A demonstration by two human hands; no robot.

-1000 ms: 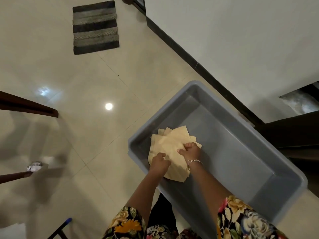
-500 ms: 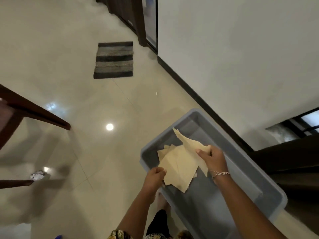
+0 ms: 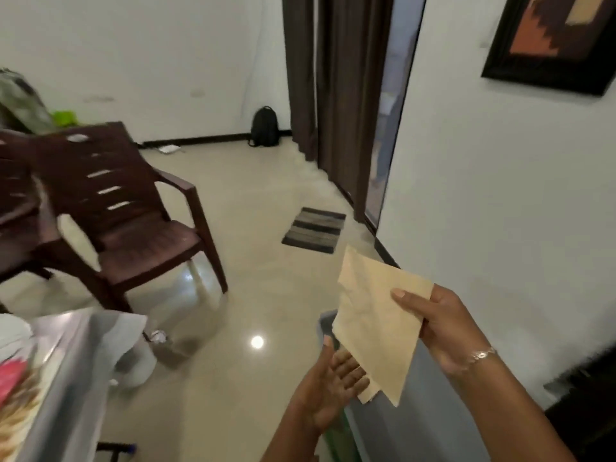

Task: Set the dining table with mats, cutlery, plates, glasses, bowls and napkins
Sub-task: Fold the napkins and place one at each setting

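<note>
A stack of beige paper napkins (image 3: 373, 321) is held up at the lower right, pinched at its right corner by my right hand (image 3: 440, 325). My left hand (image 3: 333, 385) is below it, palm up with fingers relaxed, touching the stack's lower edge. The grey plastic tub (image 3: 413, 425) lies on the floor under both hands, mostly hidden by them. The dining table's corner (image 3: 56, 368), under a shiny cover with a floral mat, shows at the lower left.
Dark brown plastic chairs (image 3: 133, 221) stand at the left beside the table. A striped doormat (image 3: 315, 230) lies by a curtained doorway (image 3: 333, 95). A black backpack (image 3: 265, 126) leans on the far wall. A white wall is on the right.
The napkins were lifted out of the grey tub and raised. My view swung up from the floor to the room. My left hand let go and opened beneath the stack.
</note>
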